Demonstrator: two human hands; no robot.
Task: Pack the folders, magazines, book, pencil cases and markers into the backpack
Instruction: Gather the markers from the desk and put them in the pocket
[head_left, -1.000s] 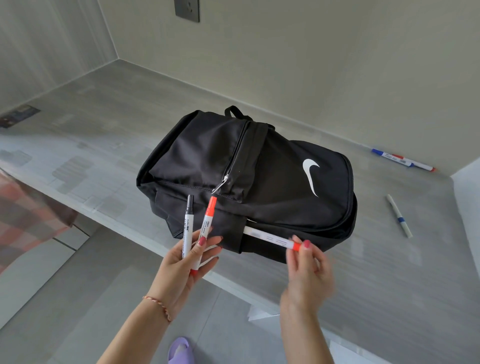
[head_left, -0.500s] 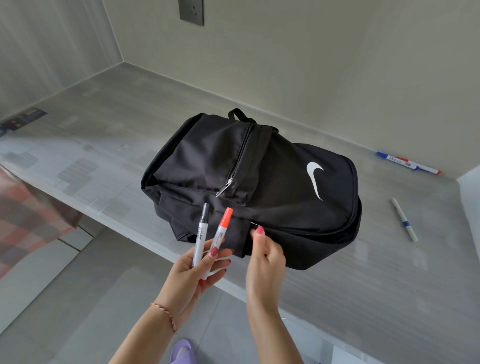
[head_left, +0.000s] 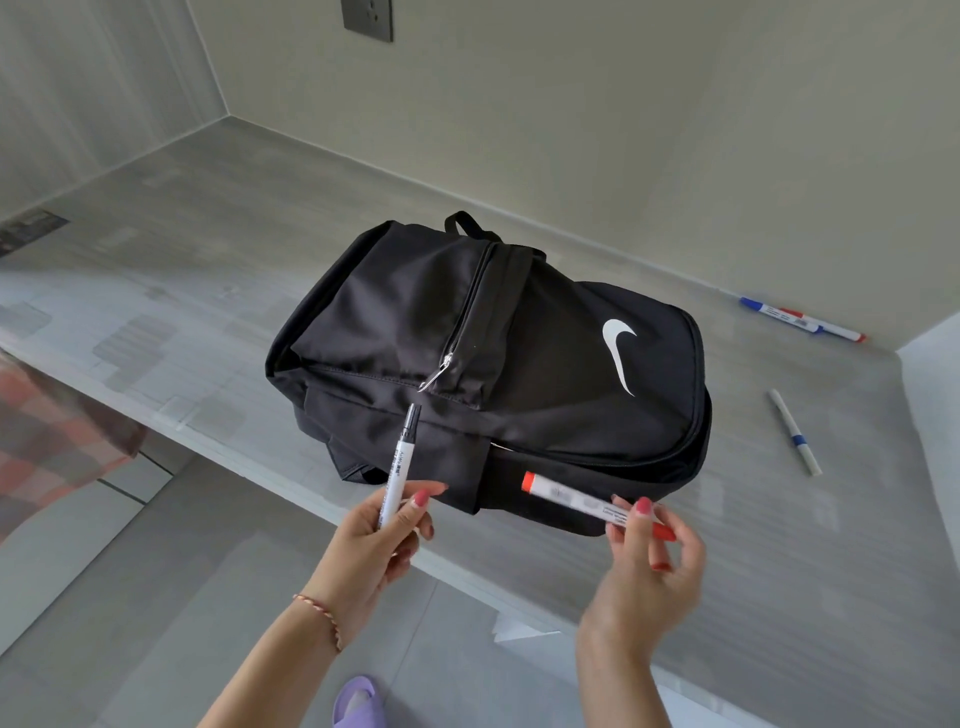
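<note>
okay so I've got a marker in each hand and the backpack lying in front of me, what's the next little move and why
Probably slide the red-capped marker in your right hand into the side opening of the backpack. Its capped end already points at that opening, close by. The left hand holds the black marker upright, waiting.

red marker (head_left: 597, 504) moved from L hand (head_left: 374, 540) to R hand (head_left: 649, 556) | only blk marker (head_left: 399, 467) left in L | R hand withdrawn from bag (head_left: 493, 364)

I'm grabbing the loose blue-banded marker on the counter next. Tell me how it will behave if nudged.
The blue-banded marker looks slim and round, so it will probably roll sideways if nudged. It lies flat on the smooth counter, which likely gives little grip. It seems rigid and light, so a two-finger pinch should lift it.
</note>
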